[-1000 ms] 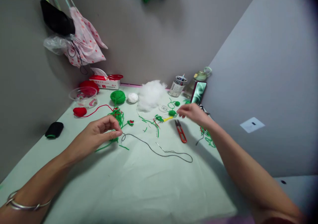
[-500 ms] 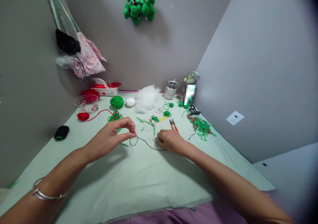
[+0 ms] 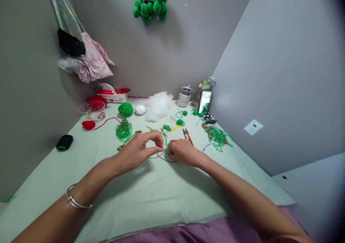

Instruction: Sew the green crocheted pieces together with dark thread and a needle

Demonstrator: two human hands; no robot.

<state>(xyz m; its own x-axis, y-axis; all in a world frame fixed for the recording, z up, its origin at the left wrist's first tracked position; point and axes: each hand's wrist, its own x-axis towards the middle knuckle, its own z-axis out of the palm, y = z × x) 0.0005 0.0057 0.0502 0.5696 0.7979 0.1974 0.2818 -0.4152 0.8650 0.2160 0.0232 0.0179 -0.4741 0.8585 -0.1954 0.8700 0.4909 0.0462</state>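
A thin dark thread (image 3: 167, 160) loops between my two hands, just above the pale table cover. The fingertips of my left hand (image 3: 144, 147) are pinched together on it. My right hand (image 3: 184, 151) is closed, its knuckles up, with the thread running in under its fingers; whatever else it may grip is hidden. Small orange-handled thread snips (image 3: 188, 137) lie right behind my right hand. Green yarn scraps (image 3: 165, 137) and a yellow-handled tool (image 3: 176, 127) are beyond the hands. Several small red-and-green pieces (image 3: 120, 147) lie near my left hand.
White stuffing (image 3: 159, 106) sits at the back, beside a green yarn ball (image 3: 125, 109). A clear tub (image 3: 93, 113) and a black thread spool (image 3: 64, 142) are on the left. To the right are a tangled yarn heap (image 3: 217, 138), a pen can (image 3: 184, 96) and a phone (image 3: 205, 102).
My left hand has moved right, close to my right hand, still pinching the thread. The gap between the hands has narrowed, and small red-and-green pieces have come into view behind the left hand.
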